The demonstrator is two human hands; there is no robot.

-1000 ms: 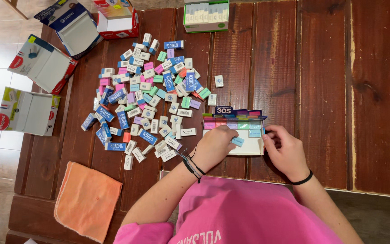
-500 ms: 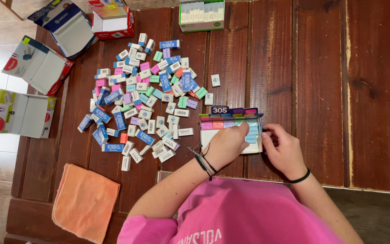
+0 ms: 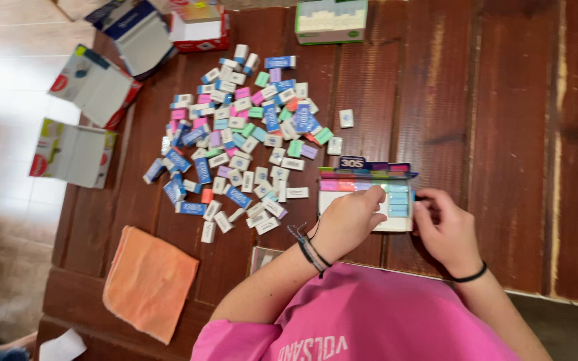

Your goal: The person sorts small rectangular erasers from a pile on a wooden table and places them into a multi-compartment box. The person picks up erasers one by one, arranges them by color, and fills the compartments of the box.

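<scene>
dark wooden table [image 3: 503,100] bears scattered erasers [image 3: 242,140], orange cloth [image 3: 150,281], boxes [image 3: 332,20].

erasers [image 3: 235,144] white, blue, pink (some green) | cloth [image 3: 150,281] orange | table [image 3: 503,100] dark red-brown

A single head-worn camera looks steeply down on a dark wooden table [image 3: 503,100] from above the person's pink shirt [image 3: 369,321], which fills the lower centre of the frame; the table spans most of the picture, seen from fairly near; pale floor [image 3: 8,80] shows along the left edge.
</scene>
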